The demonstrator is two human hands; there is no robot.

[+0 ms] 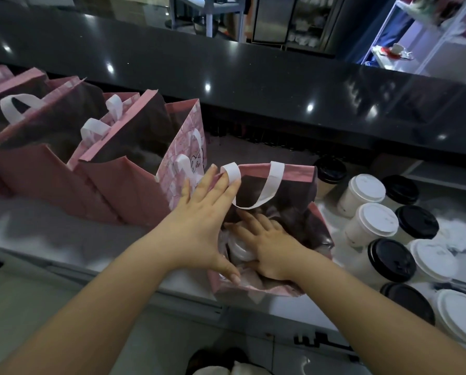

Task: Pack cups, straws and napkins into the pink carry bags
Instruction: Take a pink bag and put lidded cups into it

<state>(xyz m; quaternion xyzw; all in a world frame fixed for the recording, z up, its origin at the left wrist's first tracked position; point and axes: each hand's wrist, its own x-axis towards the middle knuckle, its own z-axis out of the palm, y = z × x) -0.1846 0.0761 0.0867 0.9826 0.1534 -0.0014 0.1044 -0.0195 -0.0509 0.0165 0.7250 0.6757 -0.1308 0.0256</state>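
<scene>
An open pink carry bag [294,172] with white handles stands at the near edge of the counter. My left hand [202,212] lies spread along its left wall, with straight fingers up by the handle and the thumb on the near rim. Reaching down inside the bag, my right hand [272,239] curls its fingers and thumb round a white-lidded cup [238,249]. The lower part of the cup and the bag's floor are hidden.
Two more pink bags [134,169] [23,125] stand open to the left. Several paper cups with white lids [367,188] and black lids [392,259] crowd the counter on the right, beside crumpled white napkins [455,234]. A raised black ledge [253,90] runs behind.
</scene>
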